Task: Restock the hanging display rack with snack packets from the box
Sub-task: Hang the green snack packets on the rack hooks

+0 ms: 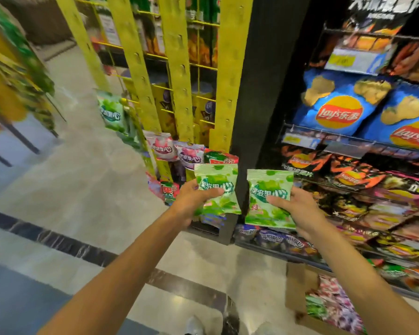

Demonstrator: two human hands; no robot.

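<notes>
At the lower right of the frame, an open cardboard box (300, 291) sits on the floor, filled with mixed snack packets; it is placed beside the shelving, probably so stock stays within reach.

At centre frame, the left hand (191, 204) grips one green snack packet (217, 189), thumb curled across its face, remaining fingers hidden behind it. The right hand (300, 211) holds a second green packet (269, 197) the same way, thumb pressed on the front. Both packets are held upright with the top seal uppermost, apart from each other, which appears to present the top edge towards the clips.

Just beyond, yellow hanging strips (179, 76) run up the frame centre, largely bare. Pink packets (161, 147) and a red packet (221, 159) hang at the lower ends. Upper positions likely remain to be filled.

Blue Lay's crisp bags (336, 105) occupy shelving at the right.
</notes>
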